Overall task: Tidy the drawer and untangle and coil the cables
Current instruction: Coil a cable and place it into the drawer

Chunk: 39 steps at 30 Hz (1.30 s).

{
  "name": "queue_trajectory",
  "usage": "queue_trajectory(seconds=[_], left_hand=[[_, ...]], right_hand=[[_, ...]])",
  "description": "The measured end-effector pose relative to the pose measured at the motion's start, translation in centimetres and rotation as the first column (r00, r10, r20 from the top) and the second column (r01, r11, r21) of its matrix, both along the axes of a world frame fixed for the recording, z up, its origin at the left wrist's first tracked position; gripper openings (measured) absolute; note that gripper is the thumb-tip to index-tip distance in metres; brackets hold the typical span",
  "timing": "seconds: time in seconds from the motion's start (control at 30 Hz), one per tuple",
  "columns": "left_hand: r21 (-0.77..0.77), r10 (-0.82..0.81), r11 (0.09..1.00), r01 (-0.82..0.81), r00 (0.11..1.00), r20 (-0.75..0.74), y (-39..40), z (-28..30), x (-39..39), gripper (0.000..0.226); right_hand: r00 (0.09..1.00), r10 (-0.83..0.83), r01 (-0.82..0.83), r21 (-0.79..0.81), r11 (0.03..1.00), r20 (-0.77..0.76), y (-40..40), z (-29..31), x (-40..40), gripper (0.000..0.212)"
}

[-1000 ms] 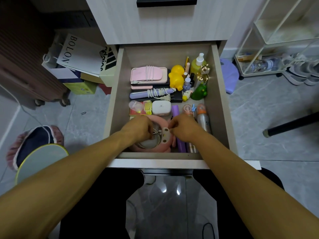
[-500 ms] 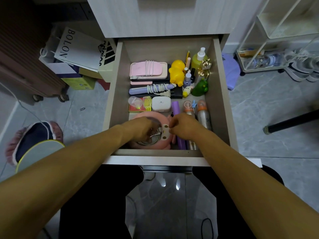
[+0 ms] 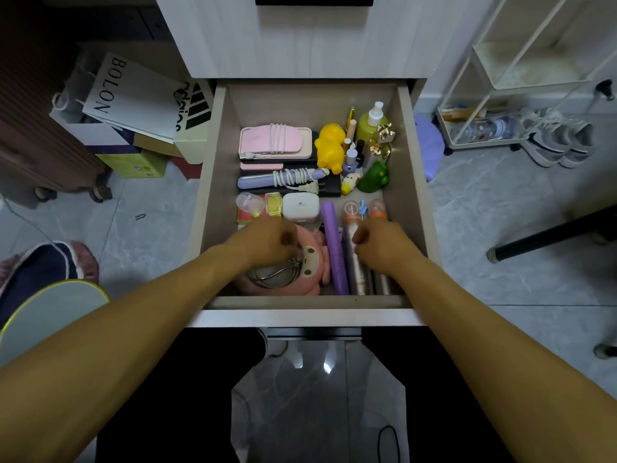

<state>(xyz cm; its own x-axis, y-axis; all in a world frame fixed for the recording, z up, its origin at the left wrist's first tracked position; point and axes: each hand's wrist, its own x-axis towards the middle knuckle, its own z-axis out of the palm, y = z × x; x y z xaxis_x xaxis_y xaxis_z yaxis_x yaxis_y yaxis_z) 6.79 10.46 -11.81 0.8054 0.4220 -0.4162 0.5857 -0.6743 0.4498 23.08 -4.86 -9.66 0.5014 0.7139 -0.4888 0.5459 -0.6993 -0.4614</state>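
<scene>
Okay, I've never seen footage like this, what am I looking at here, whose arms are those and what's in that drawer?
The camera sits on a person's head and looks down, so the two arms are their own. They are tidying an open drawer. The left hand rests on a pink case beside a metal eyelash curler; the right hand hovers curled over the spray cans, and I cannot see it holding anything. Further back lie a pink pad and a purple wand, each wrapped in a white cable, plus a yellow duck.

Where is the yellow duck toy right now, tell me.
In the head view the yellow duck toy stands in the drawer's back half, right of centre, between the pink case and the yellow-green spray bottle.
</scene>
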Motion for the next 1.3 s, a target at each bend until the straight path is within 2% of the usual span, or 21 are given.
queue_trajectory(seconds=[0.1,0.2,0.33,0.43,0.53,0.6,0.67,0.9,1.0,1.07,1.17,1.3], left_hand=[[-0.083,0.133,0.989,-0.124,0.984,0.115,-0.1,0.3,2.1,0.013],[-0.057,0.138,0.989,-0.135,0.989,0.058,-0.5,-0.7,4.4,0.022],[-0.059,0.107,0.992,-0.108,0.994,-0.009,-1.1,-1.9,6.2,0.020],[-0.022,0.117,0.993,-0.118,0.993,-0.006,-1.6,-2.7,6.6,0.022],[0.016,0.171,0.985,-0.172,0.985,0.016,-1.7,-3.6,6.7,0.023],[-0.001,0.202,0.979,-0.202,0.979,0.023,-1.5,-4.0,6.7,0.024],[-0.018,0.210,0.978,-0.210,0.976,0.062,-1.6,-3.8,6.5,0.023],[-0.059,0.306,0.952,-0.300,0.934,0.183,-0.9,-2.8,4.8,0.036],[-0.072,0.368,0.930,-0.361,0.899,0.239,-0.2,-1.4,3.6,0.026],[-0.167,0.470,0.882,-0.440,0.835,0.287,-0.1,-0.5,2.7,0.018],[-0.397,0.637,0.762,-0.512,0.704,0.315,-0.2,0.3,1.8,0.018],[-0.507,0.697,0.692,-0.514,0.660,0.281,-0.3,0.9,1.9,0.017]], right_hand=[[1.000,-0.014,0.014,0.010,1.000,-0.006,-0.2,0.1,0.3,0.021],[1.000,0.020,-0.020,0.022,1.000,-0.004,0.1,-0.3,0.0,0.022],[0.990,0.112,-0.117,0.054,0.992,0.088,1.3,-1.2,0.2,0.021],[0.979,0.128,-0.140,0.067,0.988,0.158,3.0,-2.2,1.5,0.019],[0.991,0.111,-0.120,0.134,0.984,0.071,4.8,-2.6,2.7,0.035],[0.983,0.183,-0.185,0.145,0.972,0.023,5.6,-2.8,3.0,0.045],[0.968,0.247,-0.249,0.126,0.960,0.035,5.9,-2.9,3.1,0.047],[0.989,0.117,-0.133,0.205,0.970,0.089,4.8,-2.4,3.2,0.028],[0.993,0.078,-0.096,0.235,0.967,0.085,4.4,-2.3,3.0,0.031],[0.994,0.080,-0.094,0.234,0.968,0.069,4.4,-2.3,2.9,0.032],[0.991,0.112,-0.125,0.210,0.970,0.074,4.5,-2.6,2.5,0.031],[0.944,0.284,-0.294,0.044,0.955,0.166,4.6,-2.9,2.0,0.049]])
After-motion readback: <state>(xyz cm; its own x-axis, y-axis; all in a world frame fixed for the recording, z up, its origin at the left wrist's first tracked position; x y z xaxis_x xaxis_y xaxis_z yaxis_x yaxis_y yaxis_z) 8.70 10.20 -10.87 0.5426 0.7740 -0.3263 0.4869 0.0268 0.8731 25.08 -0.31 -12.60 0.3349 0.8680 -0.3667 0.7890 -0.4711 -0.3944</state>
